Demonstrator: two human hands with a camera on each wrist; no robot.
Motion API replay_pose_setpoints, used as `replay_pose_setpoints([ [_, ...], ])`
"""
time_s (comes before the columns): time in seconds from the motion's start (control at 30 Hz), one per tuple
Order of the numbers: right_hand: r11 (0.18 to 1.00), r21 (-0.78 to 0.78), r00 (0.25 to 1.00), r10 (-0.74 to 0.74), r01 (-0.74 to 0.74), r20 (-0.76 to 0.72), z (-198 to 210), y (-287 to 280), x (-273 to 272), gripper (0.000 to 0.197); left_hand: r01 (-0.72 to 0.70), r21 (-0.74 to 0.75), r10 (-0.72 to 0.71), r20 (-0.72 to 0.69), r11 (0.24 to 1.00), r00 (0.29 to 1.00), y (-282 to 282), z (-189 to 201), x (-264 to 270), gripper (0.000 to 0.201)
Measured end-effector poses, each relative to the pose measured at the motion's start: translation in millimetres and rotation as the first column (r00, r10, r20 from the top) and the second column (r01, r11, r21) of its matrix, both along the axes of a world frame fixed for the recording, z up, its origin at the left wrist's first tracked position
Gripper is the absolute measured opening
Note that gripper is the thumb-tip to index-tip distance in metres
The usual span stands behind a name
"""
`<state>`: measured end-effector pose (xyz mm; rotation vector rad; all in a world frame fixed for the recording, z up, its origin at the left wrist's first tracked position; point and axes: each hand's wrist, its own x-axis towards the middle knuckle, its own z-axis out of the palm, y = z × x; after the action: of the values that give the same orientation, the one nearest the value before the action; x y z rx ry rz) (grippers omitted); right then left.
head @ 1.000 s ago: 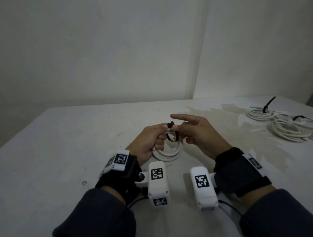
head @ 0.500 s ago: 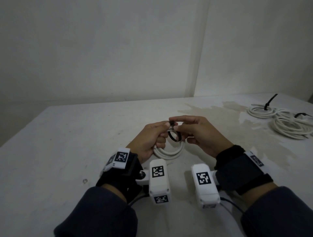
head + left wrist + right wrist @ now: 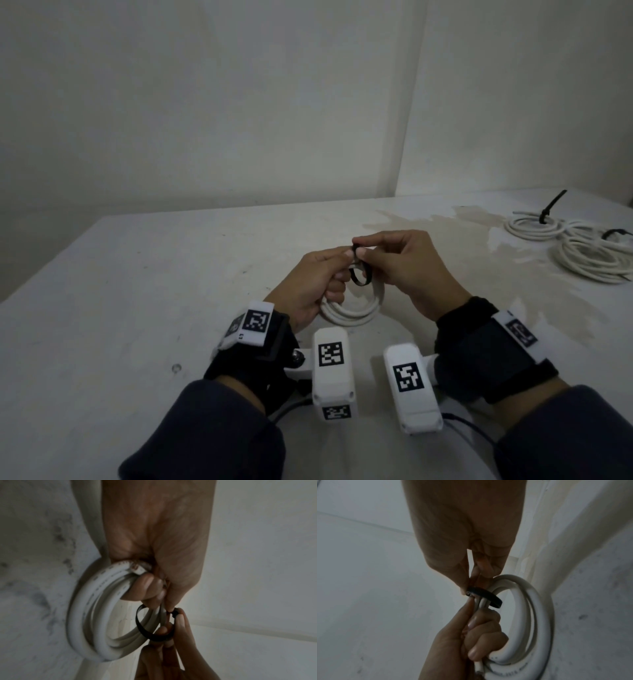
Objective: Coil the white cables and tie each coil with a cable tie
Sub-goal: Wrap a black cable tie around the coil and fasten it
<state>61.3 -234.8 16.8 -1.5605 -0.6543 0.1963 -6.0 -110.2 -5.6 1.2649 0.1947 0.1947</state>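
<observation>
White cable coil (image 3: 356,306) held just above the table (image 3: 137,291), gripped by left hand (image 3: 315,277) with fingers curled round the turns; black cable tie (image 3: 150,632) looped loosely round them. Right hand (image 3: 407,270) pinching the tie at its head. Best to keep the turns bunched, pull the tail straight, snug gradually
</observation>
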Motion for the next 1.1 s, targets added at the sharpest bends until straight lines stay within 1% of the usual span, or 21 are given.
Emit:
replay_pose_setpoints([
  [0.07,1.000,0.015,0.999,-0.027,0.027,0.031,0.5,0.6,-2.2,0.010,0.005,0.008,-0.005,-0.005,1.000,1.000,-0.1,-0.5,0.9,0.026],
  [0.13,1.000,-0.014,0.998,-0.010,0.011,0.062,1.3,-0.6,-3.7,0.011,-0.007,0.014,0.007,-0.013,1.000,1.000,0.6,-1.1,1.6,0.024],
  [0.17,0.999,-0.048,0.998,0.026,-0.023,0.065,2.1,-2.2,-4.5,0.015,-0.017,0.012,0.017,-0.017,1.000,1.000,1.4,-1.5,1.8,0.025],
  [0.27,0.980,-0.144,0.988,0.146,-0.139,0.041,5.7,-8.0,-4.9,0.039,-0.025,-0.001,0.025,-0.015,1.000,1.000,4.0,-2.5,1.8,0.026],
  [0.33,0.977,-0.160,0.988,0.150,-0.141,0.046,7.0,-10.2,-3.7,0.046,-0.014,0.001,0.014,-0.019,1.000,1.000,4.5,-2.3,1.5,0.025],
  [0.5,0.985,-0.145,0.990,0.110,-0.097,0.089,7.0,-10.8,-3.1,0.042,0.012,-0.018,-0.012,-0.023,1.000,1.000,3.9,-1.8,1.6,0.025],
  [0.63,0.989,-0.131,0.991,0.079,-0.064,0.113,6.7,-10.8,-1.8,0.036,0.039,-0.063,-0.042,-0.036,0.997,0.998,2.7,-0.4,-0.1,0.024],
  [0.73,0.991,-0.114,0.990,0.081,-0.067,0.118,7.0,-10.4,-2.5,0.033,0.036,-0.089,-0.040,-0.040,0.995,0.998,2.0,0.4,-0.2,0.023],
  [0.93,0.989,-0.145,0.985,0.043,-0.018,0.166,4.9,-9.7,-2.0,0.031,0.064,-0.074,-0.067,-0.042,0.995,0.997,2.3,2.0,-1.9,0.027],
  [1.1,0.992,-0.121,0.982,0.053,-0.031,0.181,3.4,-9.2,-0.4,0.024,0.098,-0.077,-0.103,-0.053,0.992,0.993,0.5,3.8,-3.5,0.027],
])
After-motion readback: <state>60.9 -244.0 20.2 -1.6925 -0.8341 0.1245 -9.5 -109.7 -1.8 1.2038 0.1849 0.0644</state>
